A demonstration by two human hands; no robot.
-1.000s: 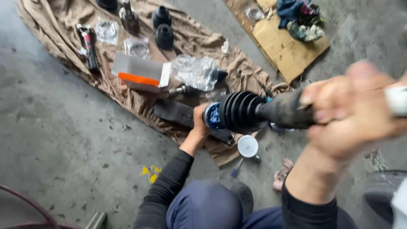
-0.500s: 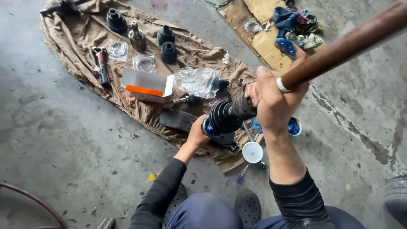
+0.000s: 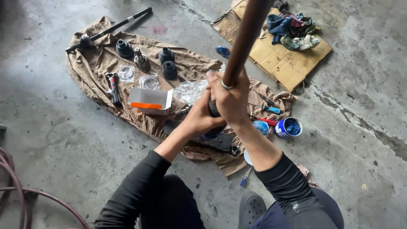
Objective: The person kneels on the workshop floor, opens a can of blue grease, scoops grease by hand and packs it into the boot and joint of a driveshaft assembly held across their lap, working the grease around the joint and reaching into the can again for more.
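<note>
Cloth (image 3: 89,68) spread on floor (image 3: 63,140), 3 rubber boots (image 3: 165,55) on it at 11 o'clock, box (image 3: 149,99) at 9 o'clock of both hands (image 3: 229,101), open tin (image 3: 288,127) at 3 o'clock, cardboard (image 3: 280,59) with rags (image 3: 292,27) at 1 o'clock, hose (image 3: 17,191) at 8 o'clock.

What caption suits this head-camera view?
Both hands, left hand and right hand, grip an upright axle shaft above a cloth.

Brown cloth (image 3: 91,70), cardboard sheet (image 3: 280,59), blue grease tin (image 3: 289,127)
</note>
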